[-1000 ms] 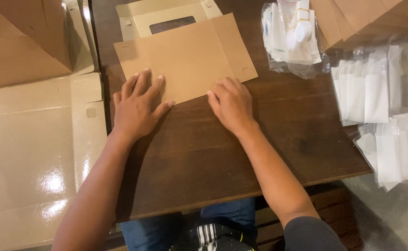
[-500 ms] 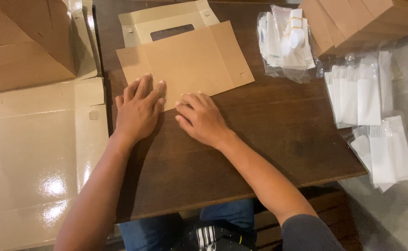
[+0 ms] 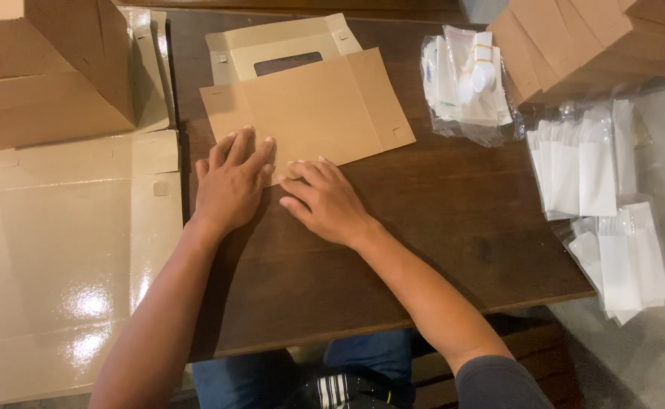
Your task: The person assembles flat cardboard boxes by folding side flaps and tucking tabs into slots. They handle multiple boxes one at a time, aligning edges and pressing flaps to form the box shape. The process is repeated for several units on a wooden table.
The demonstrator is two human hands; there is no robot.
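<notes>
A flat brown cardboard blank (image 3: 313, 113) with side flaps lies on the dark wooden table (image 3: 438, 235). Under its far edge sits a second blank (image 3: 272, 42) with a rectangular window cut-out. My left hand (image 3: 230, 182) lies flat with spread fingers on the near left corner of the top blank. My right hand (image 3: 325, 201) rests palm down just beside it, fingertips at the blank's near edge. Neither hand grips anything.
A clear bag of white packets (image 3: 465, 83) lies at the table's far right. Stacked folded cardboard (image 3: 590, 42) sits beyond it. White sachets in plastic (image 3: 605, 204) lie on the floor at right. At left are a cardboard box (image 3: 45, 68) and a glossy flattened sheet (image 3: 60, 257).
My right hand has slid left along the blank's near edge from its right part until it sits next to my left hand. The left hand has stayed put.
</notes>
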